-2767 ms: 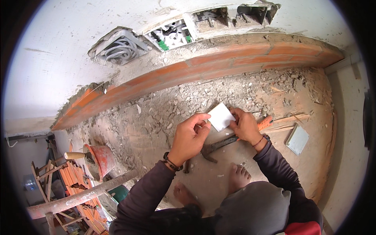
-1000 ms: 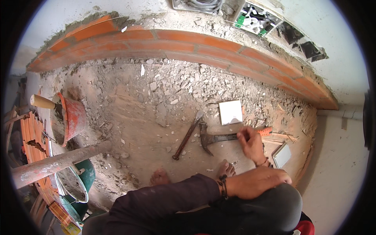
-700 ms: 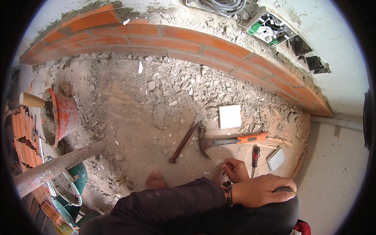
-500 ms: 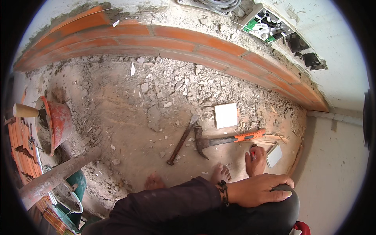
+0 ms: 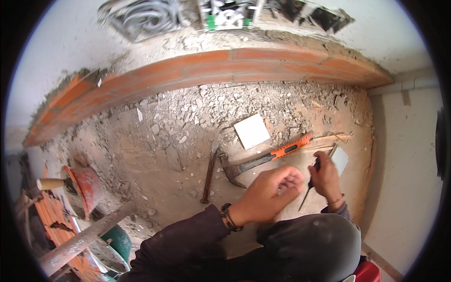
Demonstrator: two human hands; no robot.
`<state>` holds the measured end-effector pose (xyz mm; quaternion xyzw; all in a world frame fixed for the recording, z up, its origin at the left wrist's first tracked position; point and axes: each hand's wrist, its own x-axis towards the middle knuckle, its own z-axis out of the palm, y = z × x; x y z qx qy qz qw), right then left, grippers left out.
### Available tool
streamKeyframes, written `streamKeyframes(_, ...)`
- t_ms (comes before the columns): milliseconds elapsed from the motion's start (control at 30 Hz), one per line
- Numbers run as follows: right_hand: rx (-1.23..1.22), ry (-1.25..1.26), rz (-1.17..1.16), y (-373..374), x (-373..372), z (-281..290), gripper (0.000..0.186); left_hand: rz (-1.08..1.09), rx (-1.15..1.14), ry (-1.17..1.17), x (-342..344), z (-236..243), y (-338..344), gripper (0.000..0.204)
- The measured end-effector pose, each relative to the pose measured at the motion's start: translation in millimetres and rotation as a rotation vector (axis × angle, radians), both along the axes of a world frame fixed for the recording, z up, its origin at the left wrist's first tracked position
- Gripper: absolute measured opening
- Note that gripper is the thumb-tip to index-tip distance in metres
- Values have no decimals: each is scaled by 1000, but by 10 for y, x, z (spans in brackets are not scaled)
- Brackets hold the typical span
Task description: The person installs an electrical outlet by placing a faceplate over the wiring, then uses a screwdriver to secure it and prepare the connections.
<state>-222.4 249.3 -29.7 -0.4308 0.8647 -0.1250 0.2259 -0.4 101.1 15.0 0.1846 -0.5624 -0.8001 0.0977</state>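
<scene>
My right hand (image 5: 326,179) is closed around the dark handle of a screwdriver (image 5: 306,196), whose thin shaft points down and toward me. Beside it, my left hand (image 5: 270,193) hangs in the air over my knee, fingers loosely curled and apart from the thumb, with nothing visible in it. A claw hammer with an orange and black grip (image 5: 286,149) lies on the floor just past my hands. Left of its head is a rusty chisel (image 5: 210,176). A white square tile (image 5: 252,131) rests on the rubble, and another pale tile (image 5: 340,160) is right of my right hand.
A low brick course (image 5: 202,64) runs along the wall, broken plaster heaped at its foot. Electrical boxes (image 5: 229,16) and coiled grey conduit (image 5: 145,19) sit above it. At left stand a red bucket (image 5: 89,188), a thick pole (image 5: 89,239) and a green bucket (image 5: 120,242).
My left hand has lifted off my knee and moved left. My right hand has raised the screwdriver from near the floor, its shaft now showing. The view has turned, bringing more wall into sight.
</scene>
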Motion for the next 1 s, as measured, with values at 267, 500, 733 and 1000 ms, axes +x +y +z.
streamKeyframes(267, -956, -909, -442, -376, -46, 667, 15, -179, -70, -318, -84, 200, 128, 32)
streamKeyframes(500, -922, -1968, -691, -532, 318, 255, 30, 180, -231, -619, -70, 561, -339, 25)
streamKeyframes(733, -604, -2176, -238, -313, 478, -173, 65, 735, -596, -474, -172, 813, -1194, 21)
streamKeyframes(1000, -295, -2176, -3, -447, 593, 4, 56, 828, -1154, -492, -351, 958, -1873, 26)
